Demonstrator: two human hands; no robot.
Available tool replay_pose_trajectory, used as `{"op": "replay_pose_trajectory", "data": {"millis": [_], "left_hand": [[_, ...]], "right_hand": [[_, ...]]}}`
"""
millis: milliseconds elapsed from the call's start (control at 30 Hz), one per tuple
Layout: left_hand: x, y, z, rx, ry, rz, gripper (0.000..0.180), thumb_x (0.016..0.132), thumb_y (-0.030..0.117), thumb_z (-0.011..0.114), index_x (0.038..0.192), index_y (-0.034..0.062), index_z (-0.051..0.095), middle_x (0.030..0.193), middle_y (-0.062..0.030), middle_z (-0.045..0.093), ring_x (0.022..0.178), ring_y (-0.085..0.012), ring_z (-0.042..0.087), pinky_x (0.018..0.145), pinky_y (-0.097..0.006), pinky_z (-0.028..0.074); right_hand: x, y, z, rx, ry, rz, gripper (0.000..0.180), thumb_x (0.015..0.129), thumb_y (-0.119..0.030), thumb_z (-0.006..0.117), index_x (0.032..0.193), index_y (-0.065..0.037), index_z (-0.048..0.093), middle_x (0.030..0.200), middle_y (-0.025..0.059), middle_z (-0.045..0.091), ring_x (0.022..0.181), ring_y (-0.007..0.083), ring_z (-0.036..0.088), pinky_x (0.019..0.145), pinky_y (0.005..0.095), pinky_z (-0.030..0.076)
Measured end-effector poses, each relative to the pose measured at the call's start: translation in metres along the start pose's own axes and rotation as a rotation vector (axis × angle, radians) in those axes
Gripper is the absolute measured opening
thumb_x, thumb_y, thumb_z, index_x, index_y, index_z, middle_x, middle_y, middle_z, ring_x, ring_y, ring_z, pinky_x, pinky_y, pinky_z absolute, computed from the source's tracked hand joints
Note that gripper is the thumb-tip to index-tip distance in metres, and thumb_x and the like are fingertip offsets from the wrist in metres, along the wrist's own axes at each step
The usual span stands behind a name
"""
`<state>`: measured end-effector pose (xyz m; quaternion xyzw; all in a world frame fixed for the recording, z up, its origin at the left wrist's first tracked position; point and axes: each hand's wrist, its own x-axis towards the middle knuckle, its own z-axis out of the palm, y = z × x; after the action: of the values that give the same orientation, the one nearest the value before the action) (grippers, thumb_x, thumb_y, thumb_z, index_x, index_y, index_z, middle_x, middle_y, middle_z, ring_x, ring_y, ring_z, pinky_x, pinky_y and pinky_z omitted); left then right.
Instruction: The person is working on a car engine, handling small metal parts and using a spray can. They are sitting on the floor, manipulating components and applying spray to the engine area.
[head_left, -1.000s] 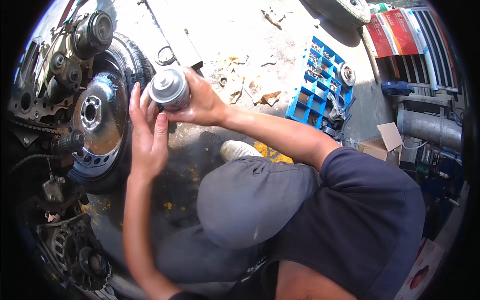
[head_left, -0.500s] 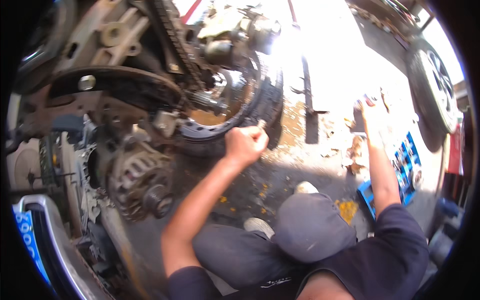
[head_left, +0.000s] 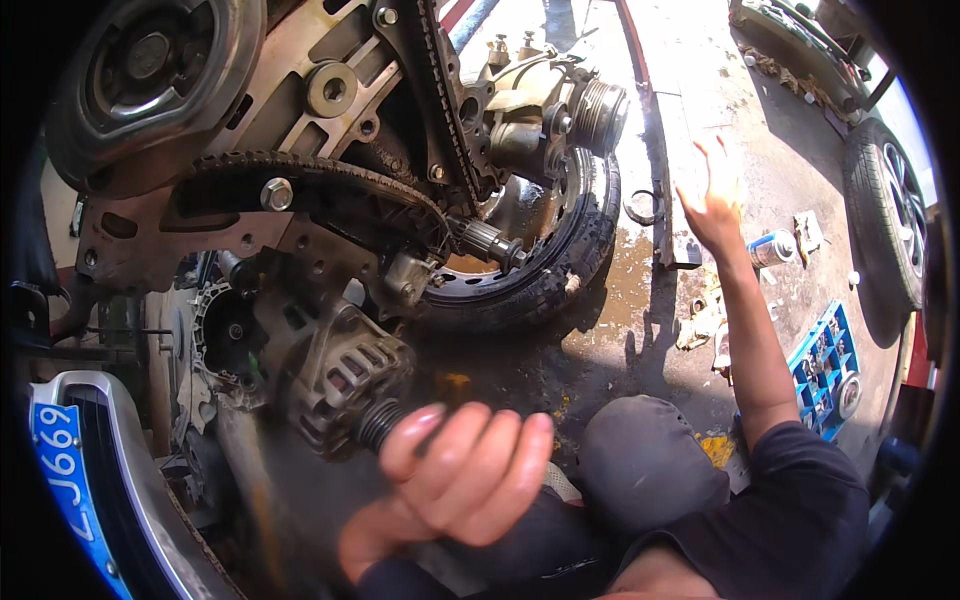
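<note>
My left hand (head_left: 475,472) is raised close in front of me, slightly blurred, with its fingers curled in toward the palm. Whatever may be inside them is hidden. Just behind its thumb sits the ribbed pulley (head_left: 378,425) of an alternator (head_left: 350,375); I cannot tell whether they touch. My right hand (head_left: 714,198) reaches far forward over the sunlit floor, fingers spread and holding nothing. A spray can (head_left: 772,248) lies beside that wrist. Above the alternator is an open engine (head_left: 300,185) with a toothed chain or belt (head_left: 345,172) and a splined shaft (head_left: 490,243).
A tyre on its rim (head_left: 600,225) lies under the engine parts, beside a long metal beam (head_left: 660,150). To the right are a blue sectioned tray (head_left: 815,375) and a standing wheel (head_left: 893,215). A bumper (head_left: 150,490) with a blue plate fills the lower left.
My left hand has come back toward me, from beside the tyre to in front of the alternator. The right hand's fingers now show spread. My view has shifted, and the engine appears larger.
</note>
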<state>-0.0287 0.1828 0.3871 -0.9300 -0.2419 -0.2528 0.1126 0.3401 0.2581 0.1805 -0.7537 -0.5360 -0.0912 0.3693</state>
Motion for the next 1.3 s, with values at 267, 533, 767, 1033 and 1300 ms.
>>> {"op": "replay_pose_trajectory", "data": {"millis": [267,533,767,1033,1300], "left_hand": [[-0.039,-0.04,-0.065,0.282,0.131,-0.836,0.05,0.075,0.023,0.085,0.115,-0.0008,0.066,0.12,-0.0147,0.063,0.114,-0.0335,0.056,0.1,-0.045,0.042],[-0.039,-0.055,-0.076,0.245,0.015,-0.824,0.052,0.069,0.037,0.088,0.107,0.0063,0.07,0.114,-0.0073,0.066,0.111,-0.0293,0.058,0.101,-0.044,0.036],[-0.046,-0.056,-0.083,0.218,0.056,-0.9,0.059,0.067,0.042,0.088,0.111,0.0066,0.071,0.115,-0.006,0.067,0.113,-0.0277,0.057,0.104,-0.043,0.034],[-0.048,-0.067,-0.092,0.19,-0.105,-0.998,0.063,0.068,0.044,0.086,0.114,0.0048,0.072,0.121,-0.0055,0.067,0.119,-0.0256,0.057,0.108,-0.043,0.03],[-0.051,-0.096,-0.11,0.197,-0.236,-1.004,0.062,0.074,0.04,0.082,0.123,0.0054,0.068,0.131,-0.0084,0.064,0.128,-0.0257,0.053,0.108,-0.043,0.031]], "right_hand": [[0.124,-0.105,-0.046,0.289,-0.262,-0.037,0.034,0.099,-0.029,0.058,0.123,-0.008,0.069,0.113,0.0198,0.071,0.107,0.0305,0.068,0.094,0.0397,0.052],[0.12,-0.092,-0.035,0.176,-0.444,-0.021,0.043,0.096,-0.046,0.06,0.121,-0.013,0.07,0.112,0.0173,0.071,0.102,0.0332,0.069,0.091,0.0431,0.053],[0.11,-0.116,-0.033,0.214,-0.514,0.118,0.043,0.094,-0.038,0.065,0.124,-0.007,0.067,0.12,0.0158,0.069,0.113,0.0303,0.065,0.099,0.0406,0.049],[0.081,-0.113,-0.03,0.227,-0.431,0.113,0.031,0.089,-0.027,0.07,0.108,-0.003,0.074,0.105,0.0182,0.072,0.102,0.034,0.068,0.091,0.0426,0.052],[0.056,-0.123,-0.04,0.064,-0.375,-0.09,0.018,0.087,-0.02,0.066,0.099,-0.01,0.076,0.092,0.0064,0.069,0.101,0.024,0.064,0.102,0.0501,0.037]]}}
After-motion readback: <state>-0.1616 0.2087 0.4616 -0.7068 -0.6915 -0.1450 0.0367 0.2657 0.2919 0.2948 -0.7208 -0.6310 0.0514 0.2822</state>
